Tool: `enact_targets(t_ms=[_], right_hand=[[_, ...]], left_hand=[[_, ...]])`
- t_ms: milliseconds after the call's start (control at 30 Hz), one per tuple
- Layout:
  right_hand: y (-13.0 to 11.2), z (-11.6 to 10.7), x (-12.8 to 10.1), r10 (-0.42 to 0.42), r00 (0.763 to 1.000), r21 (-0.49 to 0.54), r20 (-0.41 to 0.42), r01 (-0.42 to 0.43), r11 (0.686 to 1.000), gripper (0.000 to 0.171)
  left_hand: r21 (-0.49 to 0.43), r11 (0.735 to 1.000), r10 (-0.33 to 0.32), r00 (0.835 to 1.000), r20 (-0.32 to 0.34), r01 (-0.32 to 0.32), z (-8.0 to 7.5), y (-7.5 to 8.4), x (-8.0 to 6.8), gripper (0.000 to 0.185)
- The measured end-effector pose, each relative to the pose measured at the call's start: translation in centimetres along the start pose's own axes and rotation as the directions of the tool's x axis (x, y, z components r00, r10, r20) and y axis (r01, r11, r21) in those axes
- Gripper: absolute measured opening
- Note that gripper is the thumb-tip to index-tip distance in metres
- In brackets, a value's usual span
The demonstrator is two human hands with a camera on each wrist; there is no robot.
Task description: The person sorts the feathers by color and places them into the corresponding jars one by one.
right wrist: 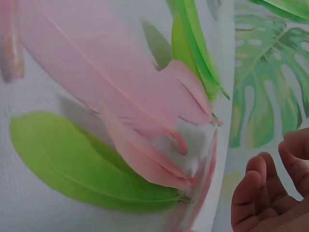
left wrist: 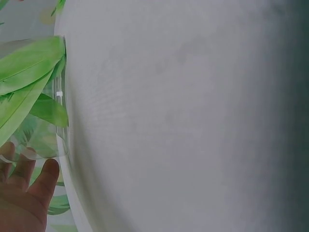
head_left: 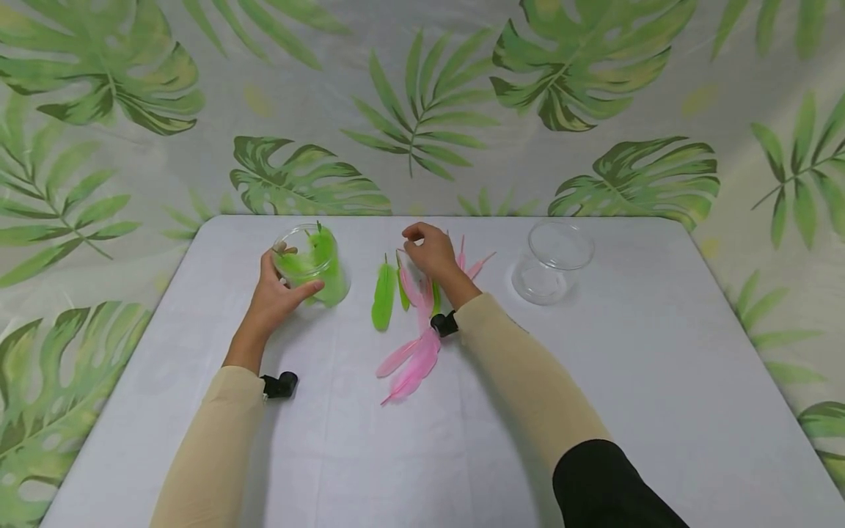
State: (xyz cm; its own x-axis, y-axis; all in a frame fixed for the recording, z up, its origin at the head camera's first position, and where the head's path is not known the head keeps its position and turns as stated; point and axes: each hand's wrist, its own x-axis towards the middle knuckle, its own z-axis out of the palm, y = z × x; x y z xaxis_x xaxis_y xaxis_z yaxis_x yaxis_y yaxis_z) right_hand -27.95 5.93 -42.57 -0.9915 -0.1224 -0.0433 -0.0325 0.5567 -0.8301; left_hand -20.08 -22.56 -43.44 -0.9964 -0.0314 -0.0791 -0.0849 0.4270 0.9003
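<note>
The left hand [head_left: 276, 297] has its fingers and thumb wrapped round a clear cup [head_left: 312, 265] stuffed with green feathers, which stands on the white worktop [head_left: 660, 381] near its far edge and well in from the left edge. The right hand [head_left: 432, 251] hovers with its fingers curled over a loose pile of pink feathers [head_left: 414, 352] and green feathers [head_left: 383, 295] at the middle of the worktop, but whether they pinch a feather cannot be told. An empty clear cup [head_left: 554, 262] stands well apart to the right, with broad bare worktop on the near side and toward the right edge.
</note>
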Motion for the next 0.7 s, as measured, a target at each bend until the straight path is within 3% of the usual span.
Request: enact_targets(t_ms=[167, 267, 467, 700], right_hand=[[0.4, 1.1, 0.1, 0.007, 0.999, -0.028, 0.032, -0.006, 1.000, 0.027], [0.1, 2.4, 0.1, 0.014, 0.998, -0.109, 0.062, -0.007, 0.994, 0.027], [-0.7, 4.9, -0.1, 0.008, 0.998, -0.368, 0.061, 0.015, 0.930, 0.025], [-0.4, 4.6, -0.2, 0.070, 0.998, -0.437, -0.002, -0.064, 0.897, 0.022]], left_hand=[[0.021, 1.000, 0.005, 1.000, -0.011, -0.005, 0.2, 0.1, -0.1, 0.103], [0.022, 1.000, 0.005, 1.000, -0.012, -0.005, 0.0, 0.0, -0.2, 0.102], [-0.003, 1.000, -0.025, 1.000, -0.009, 0.025, -0.5, -0.2, -0.7, 0.102], [-0.006, 1.000, -0.025, 1.000, 0.008, 0.025, 0.3, 0.3, -0.3, 0.102]])
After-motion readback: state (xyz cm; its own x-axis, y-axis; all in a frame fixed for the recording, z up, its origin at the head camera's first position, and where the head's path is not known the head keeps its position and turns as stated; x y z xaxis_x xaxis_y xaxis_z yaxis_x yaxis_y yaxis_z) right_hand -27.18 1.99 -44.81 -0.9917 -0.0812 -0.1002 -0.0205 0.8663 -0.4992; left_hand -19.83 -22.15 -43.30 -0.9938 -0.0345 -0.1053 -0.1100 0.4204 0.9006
